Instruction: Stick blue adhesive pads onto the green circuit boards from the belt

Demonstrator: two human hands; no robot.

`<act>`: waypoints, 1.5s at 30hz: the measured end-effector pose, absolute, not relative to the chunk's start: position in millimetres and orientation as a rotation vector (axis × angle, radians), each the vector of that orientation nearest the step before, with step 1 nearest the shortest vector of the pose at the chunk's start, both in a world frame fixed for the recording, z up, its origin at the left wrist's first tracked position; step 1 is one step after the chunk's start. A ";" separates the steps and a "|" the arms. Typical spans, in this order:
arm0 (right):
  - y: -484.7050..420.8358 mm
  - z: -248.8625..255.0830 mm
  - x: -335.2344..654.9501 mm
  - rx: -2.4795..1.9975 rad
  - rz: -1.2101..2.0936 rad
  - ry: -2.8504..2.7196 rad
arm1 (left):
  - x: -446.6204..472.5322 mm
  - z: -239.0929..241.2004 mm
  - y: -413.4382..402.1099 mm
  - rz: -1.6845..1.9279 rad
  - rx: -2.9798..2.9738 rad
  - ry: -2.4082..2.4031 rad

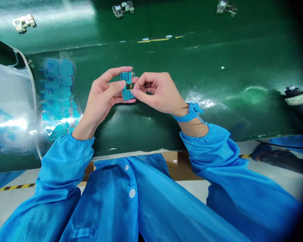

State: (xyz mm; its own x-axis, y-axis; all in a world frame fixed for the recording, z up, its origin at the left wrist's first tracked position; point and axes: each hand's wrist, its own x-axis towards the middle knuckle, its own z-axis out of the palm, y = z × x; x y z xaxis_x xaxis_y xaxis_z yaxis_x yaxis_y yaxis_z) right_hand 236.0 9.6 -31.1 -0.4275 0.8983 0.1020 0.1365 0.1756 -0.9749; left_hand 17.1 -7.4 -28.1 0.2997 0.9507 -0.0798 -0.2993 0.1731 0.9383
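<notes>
A small blue circuit board point(127, 85) is held upright above the green bench point(154, 124). My left hand point(102, 99) grips it from the left, with thumb and fingers wrapped round its edges. From the right, my right hand point(158, 92) pinches the board's lower right edge with its fingertips. A blue strap point(189, 114) circles my right wrist. Both arms wear blue coat sleeves.
A clear sheet carrying several blue boards point(58, 97) lies at the left, beside shiny plastic bags point(10, 111). An empty clear bag point(217, 107) lies to the right. Small metal parts point(24, 23), point(123, 8), point(226, 7) sit on the far belt.
</notes>
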 end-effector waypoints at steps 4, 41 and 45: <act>9.9 -31.3 235.7 -0.990 1.329 -1.722 | 17.4 -27.4 -7.6 1.042 1.003 0.859; 9.9 -31.0 229.7 -0.920 1.334 -1.680 | 17.6 -29.4 -13.0 1.162 1.196 0.917; 8.2 -29.5 229.9 -0.922 1.300 -1.684 | 23.4 -24.9 -16.0 1.141 1.083 0.960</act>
